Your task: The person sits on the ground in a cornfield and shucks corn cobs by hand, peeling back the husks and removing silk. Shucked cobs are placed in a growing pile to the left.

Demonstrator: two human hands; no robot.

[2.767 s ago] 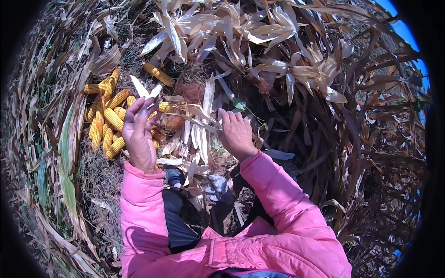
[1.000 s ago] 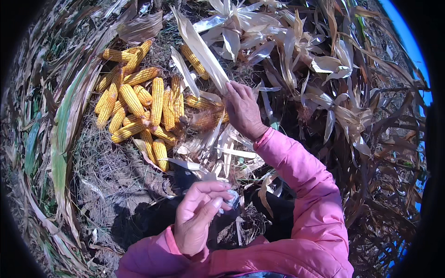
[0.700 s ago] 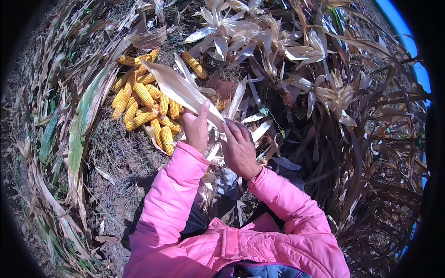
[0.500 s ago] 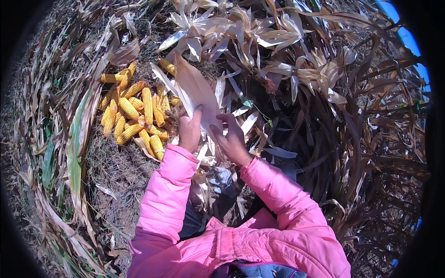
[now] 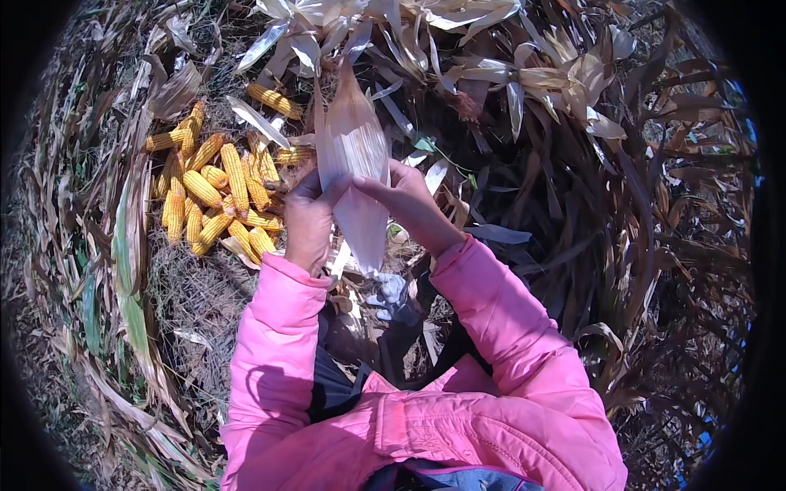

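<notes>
Between my two hands is an ear of corn in its pale, dry husk, its narrow tip pointing away from me. My left hand grips it from the left, thumb laid over the front. From the right, my right hand holds it too, and its thumb meets the left one near the middle. A loose flap of husk hangs down toward me below the thumbs. No kernels show through the husk. Left of my left hand lies a pile of bare yellow corn cobs.
One yellow cob lies apart beyond the pile. Peeled-back husks cover the far ground. Dry stalks and leaves are heaped at the right, more leaves at the left. A pale grey, glove-like thing lies below my hands.
The husked ear has turned more upright and faces me. Both thumbs have come together over it, and a husk flap now hangs toward me. The view has shifted slightly.
</notes>
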